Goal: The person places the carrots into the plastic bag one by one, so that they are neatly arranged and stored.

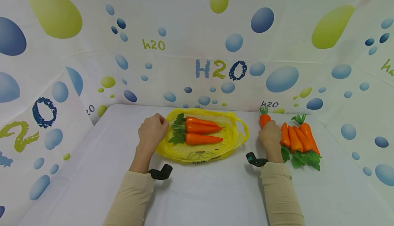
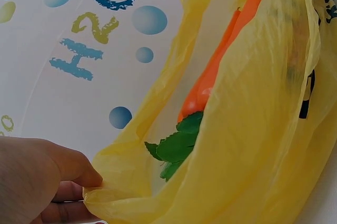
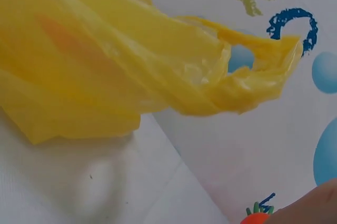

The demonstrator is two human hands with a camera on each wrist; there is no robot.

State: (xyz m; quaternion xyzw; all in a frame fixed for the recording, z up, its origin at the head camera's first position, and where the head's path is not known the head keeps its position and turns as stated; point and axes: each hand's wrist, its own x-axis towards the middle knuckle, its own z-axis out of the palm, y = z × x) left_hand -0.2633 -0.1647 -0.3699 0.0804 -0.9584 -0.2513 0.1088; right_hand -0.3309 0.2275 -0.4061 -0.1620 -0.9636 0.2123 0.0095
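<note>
Beige cloth sleeves (image 1: pixel 283 191) up front. Left hand (image 1: pixel 153 129): fingers pinching rim of translucent yellow plastic bag (image 1: pixel 176 155), three long orange leafy-topped carrots (image 1: pixel 201 128) inside. Right hand (image 1: pixel 271 137): fingers gripping single green-stemmed orange carrot (image 1: pixel 264 120), between bag and leafy orange carrot group (image 1: pixel 294 140) on white bench (image 1: pixel 209 195).

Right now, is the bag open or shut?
Open: the bag has its mouth spread, three carrots show inside it from the head view, and the left hand pinches its edge.
</note>
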